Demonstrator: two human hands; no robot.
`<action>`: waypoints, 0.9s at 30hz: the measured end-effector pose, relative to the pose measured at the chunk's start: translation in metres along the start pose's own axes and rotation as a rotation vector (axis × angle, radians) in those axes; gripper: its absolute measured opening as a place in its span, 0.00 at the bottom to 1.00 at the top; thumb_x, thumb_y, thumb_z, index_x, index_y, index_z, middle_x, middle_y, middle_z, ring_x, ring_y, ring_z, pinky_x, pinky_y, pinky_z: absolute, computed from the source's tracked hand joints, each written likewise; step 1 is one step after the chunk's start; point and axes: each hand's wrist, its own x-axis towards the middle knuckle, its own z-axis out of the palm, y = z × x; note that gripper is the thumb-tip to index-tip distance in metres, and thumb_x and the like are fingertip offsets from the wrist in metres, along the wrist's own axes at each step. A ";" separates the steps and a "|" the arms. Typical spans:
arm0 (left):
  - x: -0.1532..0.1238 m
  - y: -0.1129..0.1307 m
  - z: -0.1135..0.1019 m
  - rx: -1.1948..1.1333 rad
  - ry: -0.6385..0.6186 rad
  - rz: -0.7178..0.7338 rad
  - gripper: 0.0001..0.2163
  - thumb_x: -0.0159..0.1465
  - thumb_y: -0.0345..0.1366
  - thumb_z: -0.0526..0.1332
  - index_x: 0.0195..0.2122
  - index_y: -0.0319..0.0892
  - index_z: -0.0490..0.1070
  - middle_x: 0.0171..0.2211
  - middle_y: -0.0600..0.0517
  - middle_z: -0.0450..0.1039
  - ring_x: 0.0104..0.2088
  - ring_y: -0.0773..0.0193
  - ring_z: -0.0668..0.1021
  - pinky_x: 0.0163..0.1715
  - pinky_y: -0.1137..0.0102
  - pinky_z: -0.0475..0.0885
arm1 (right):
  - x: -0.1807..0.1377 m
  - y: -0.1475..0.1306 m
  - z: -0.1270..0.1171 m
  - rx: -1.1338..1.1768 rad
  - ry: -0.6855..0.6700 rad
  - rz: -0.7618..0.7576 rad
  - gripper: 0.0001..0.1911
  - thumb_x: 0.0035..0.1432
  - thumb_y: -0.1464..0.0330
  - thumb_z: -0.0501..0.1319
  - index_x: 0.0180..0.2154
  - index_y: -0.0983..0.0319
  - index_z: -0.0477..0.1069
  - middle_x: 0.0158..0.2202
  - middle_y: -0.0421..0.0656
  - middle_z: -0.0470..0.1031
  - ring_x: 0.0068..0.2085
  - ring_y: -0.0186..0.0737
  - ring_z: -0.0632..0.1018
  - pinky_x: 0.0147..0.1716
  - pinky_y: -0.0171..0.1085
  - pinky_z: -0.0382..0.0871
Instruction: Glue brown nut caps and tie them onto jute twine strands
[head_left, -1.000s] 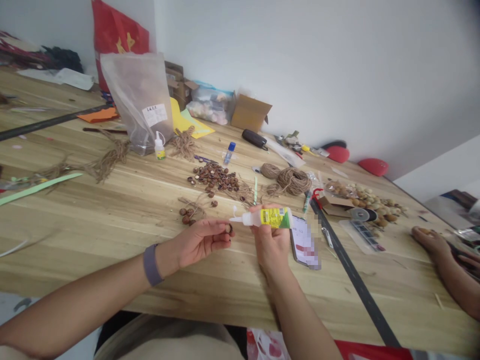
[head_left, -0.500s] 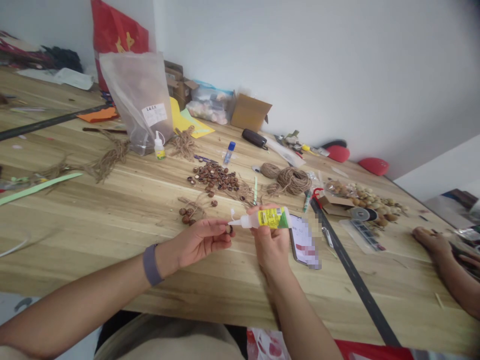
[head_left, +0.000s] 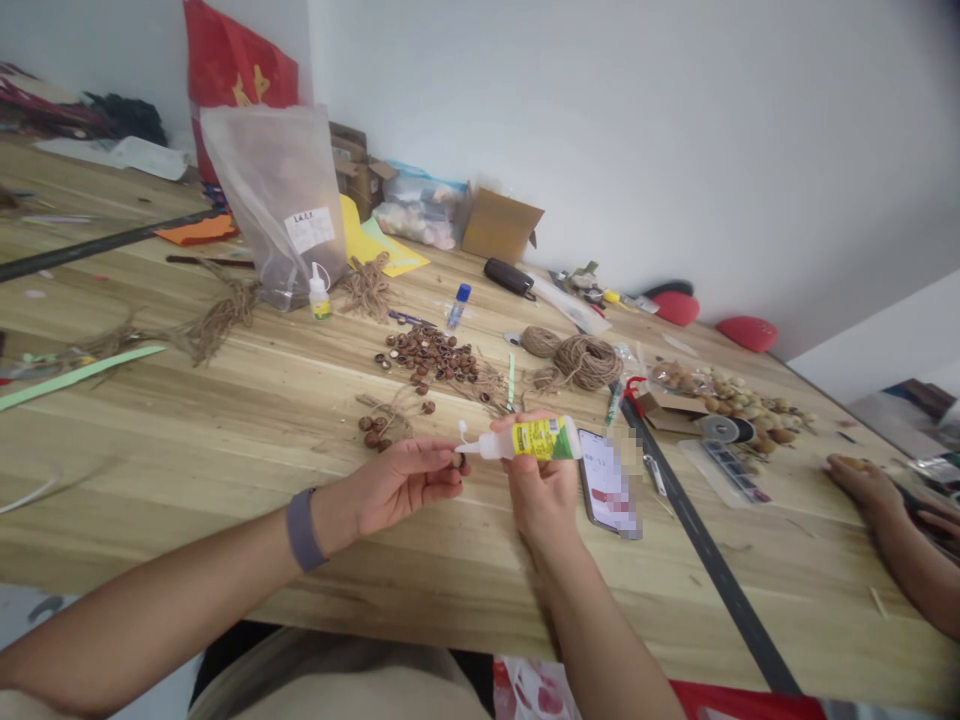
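My left hand [head_left: 409, 483] pinches a small brown nutshell half [head_left: 458, 461] at its fingertips, partly hidden by the fingers. Wrapped around a clear glue bottle [head_left: 541, 439] with a yellow and green label is my right hand [head_left: 541, 485]. The bottle lies nearly level, and its narrow nozzle meets the shell; whether glue is coming out I cannot tell. Behind the left hand is a cluster of brown shells [head_left: 375, 432] with twine. A heap of loose nutshells [head_left: 435, 355] spreads farther back.
A phone [head_left: 606, 490] lies right of the bottle. Twine balls [head_left: 585, 360], a glue stick [head_left: 458, 306] and a second glue bottle [head_left: 319, 294] by a plastic bag [head_left: 277, 200] stand farther back. Another person's hand [head_left: 866, 480] rests at the right near a paint box [head_left: 727, 470].
Almost nothing differs. The glue bottle has tipped very slightly in my right hand, its nozzle staying at the shell; my left hand keeps its place.
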 end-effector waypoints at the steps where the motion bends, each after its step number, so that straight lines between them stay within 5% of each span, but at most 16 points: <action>1: 0.000 0.000 0.000 0.000 0.000 -0.001 0.04 0.56 0.24 0.65 0.34 0.32 0.74 0.30 0.49 0.77 0.28 0.70 0.79 0.33 0.76 0.77 | 0.000 0.000 0.000 0.014 -0.003 -0.003 0.17 0.55 0.55 0.65 0.43 0.56 0.68 0.38 0.43 0.74 0.34 0.37 0.74 0.35 0.38 0.69; 27: 0.001 -0.003 -0.005 0.000 -0.011 0.006 0.08 0.55 0.25 0.67 0.37 0.32 0.75 0.31 0.49 0.78 0.29 0.69 0.80 0.34 0.76 0.76 | -0.001 0.002 -0.006 0.006 -0.021 -0.024 0.18 0.54 0.56 0.66 0.43 0.56 0.67 0.41 0.44 0.75 0.42 0.42 0.76 0.40 0.40 0.70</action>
